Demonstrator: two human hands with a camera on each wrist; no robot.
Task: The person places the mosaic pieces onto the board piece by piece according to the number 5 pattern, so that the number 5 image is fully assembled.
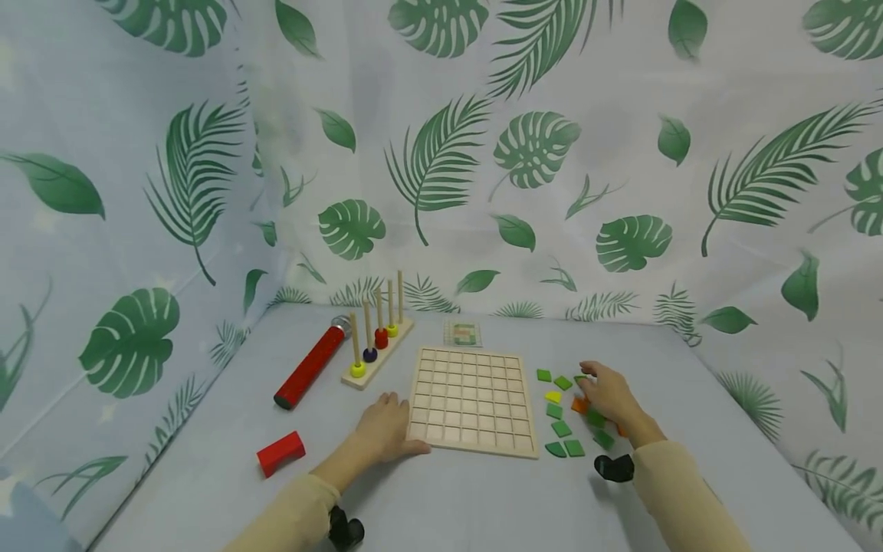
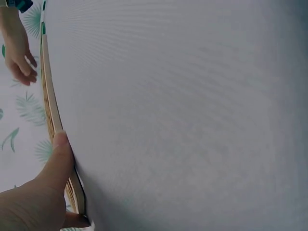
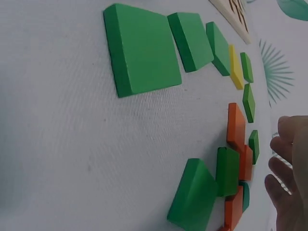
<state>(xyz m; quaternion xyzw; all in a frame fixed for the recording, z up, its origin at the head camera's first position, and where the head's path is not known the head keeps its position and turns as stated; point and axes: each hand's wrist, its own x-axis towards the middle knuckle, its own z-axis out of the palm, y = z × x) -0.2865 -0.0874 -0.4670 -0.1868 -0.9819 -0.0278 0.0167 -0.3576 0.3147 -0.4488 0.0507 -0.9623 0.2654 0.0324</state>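
Note:
A square wooden grid board (image 1: pixel 476 399) lies on the table in the head view. My left hand (image 1: pixel 383 431) holds its near left corner, the thumb (image 2: pixel 58 156) along the front edge and the fingers at the left side. My right hand (image 1: pixel 610 395) hovers over loose tiles at the board's right, with fingers loosely bent and no tile visible in them. Near it are an orange tile (image 3: pixel 236 126), a dark green tile (image 3: pixel 227 171) and a yellow tile (image 1: pixel 553 396). Several green tiles (image 3: pixel 144 50) lie around them; the hand hides part of the group.
Left of the board stands a peg rack (image 1: pixel 378 356) with coloured rings. Beside it lie a red tube (image 1: pixel 312 366) with a silvery end and a red block (image 1: pixel 280 454). A small patterned card (image 1: pixel 463 333) lies behind the board. Leaf-print cloth (image 1: pixel 441 153) encloses the table.

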